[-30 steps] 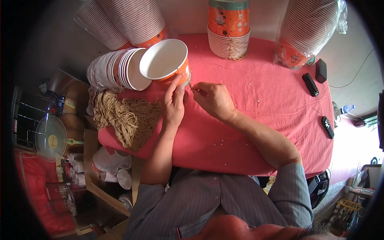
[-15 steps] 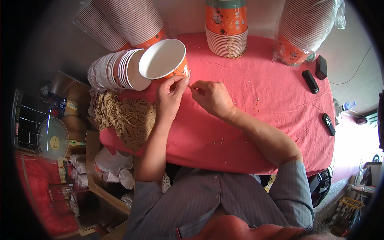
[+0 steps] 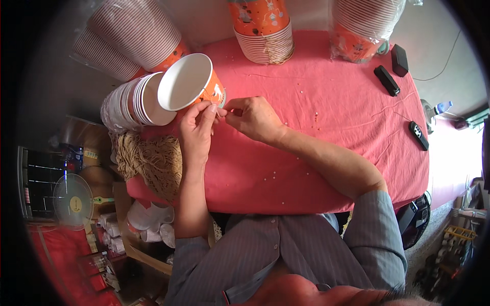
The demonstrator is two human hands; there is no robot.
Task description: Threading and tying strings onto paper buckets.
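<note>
Head view: an orange tub with a white inside [image 3: 185, 81] sits at the far left part of the cloth-covered bench [image 3: 357, 112], its mouth open, just ahead of the left hand [image 3: 196, 133] and a little to its left. In the picture its long axis runs from the rim at upper left to the base at lower right, so the base end lies nearest the fingers. Of the two, the left hand is closer — its fingertips overlap the tub's lower edge — while the right hand [image 3: 258, 121] comes in from the right, thumb and forefinger pinched just beside the left fingertips. Both hands are drawn tight at the tips, apparently grasping a fine tan strand [image 3: 219, 112], though it is too thin and shadowed to be sure. A heap of tan cords [image 3: 148, 158] lies left of the left forearm, and a sleeve of nested tubs [image 3: 131, 104] is beside the orange one.

Compared with half a second ago, the whole view has swung, so tub, hands and bench all sit further left. The hands keep nearly the same place by the tub — but the forearm now hides more of the heap, and the strand is harder to pick out.
</note>
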